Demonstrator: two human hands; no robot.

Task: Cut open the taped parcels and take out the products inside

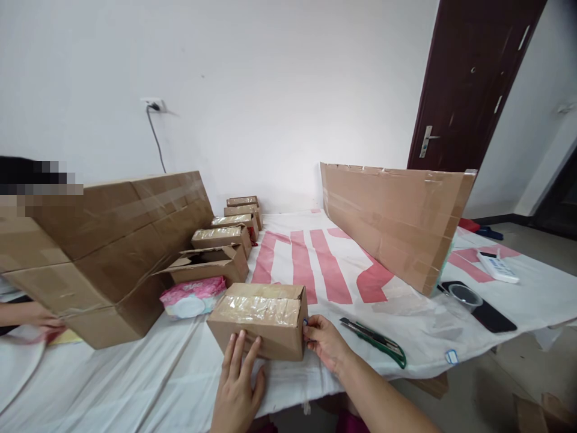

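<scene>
A closed cardboard box (pixel 252 337) with shiny clear tape over its top sits near the front edge of the table. My left hand (pixel 238 373) lies with spread fingers against the near side of this box. At the box's right end, the fingers of my right hand (pixel 322 343) pinch a small blue-edged label (pixel 305 323), mostly covered by the fingertips. To the right of that hand lies a green utility knife (pixel 376 343). Just behind the box on the left is a pink pack of wipes (pixel 193 297).
Several small boxes (pixel 220 236) line up toward the wall; the nearest has raised flaps. Large cardboard panels stand at left (pixel 117 240) and right (pixel 392 222). A phone (pixel 496 319), tape roll (pixel 465 294) and blue-white label (pixel 451 356) lie at right. Another person's hand (pixel 42 319) is far left.
</scene>
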